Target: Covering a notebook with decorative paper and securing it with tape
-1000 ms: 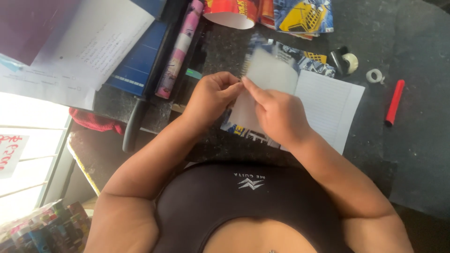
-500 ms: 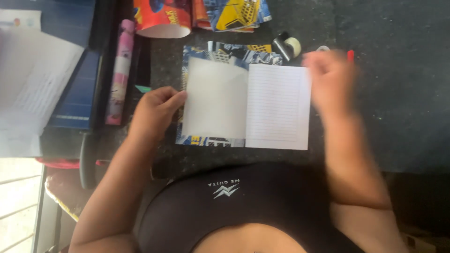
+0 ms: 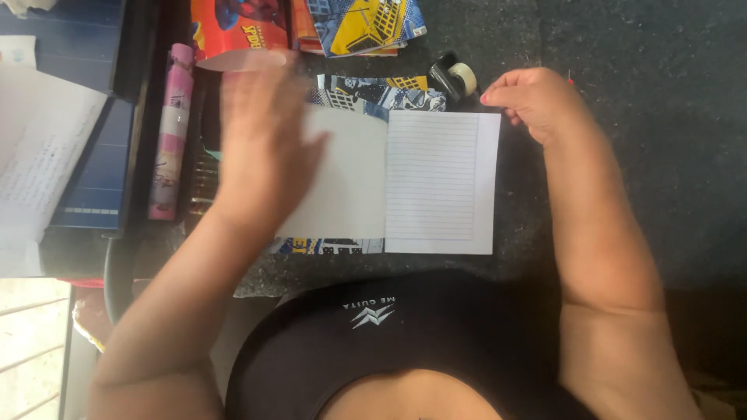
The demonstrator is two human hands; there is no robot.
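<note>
An open notebook lies on the dark counter [image 3: 661, 155], its lined right page [image 3: 436, 183] showing and a blank white sheet [image 3: 354, 187] over its left side. Blue and yellow printed wrapping paper [image 3: 381, 91] sticks out from under it. My left hand [image 3: 261, 140] is blurred, fingers spread, flat over the left edge of the blank sheet. My right hand [image 3: 537, 101] sits with curled fingers at the notebook's top right corner, beside a small tape dispenser [image 3: 454, 76]. A speck of red shows behind it; whether it holds anything is hidden.
A pink printed roll [image 3: 171, 132] and a blue paper cutter [image 3: 93, 179] lie to the left, with a written white sheet [image 3: 39, 163] on top. Red comic-printed rolled paper [image 3: 233, 31] and yellow-blue printed sheets [image 3: 366, 23] lie at the far edge.
Both hands let go of the blank sheet, which now lies flat on the notebook. My right hand swung out to the top right corner; my left hand moved up over the left page.
</note>
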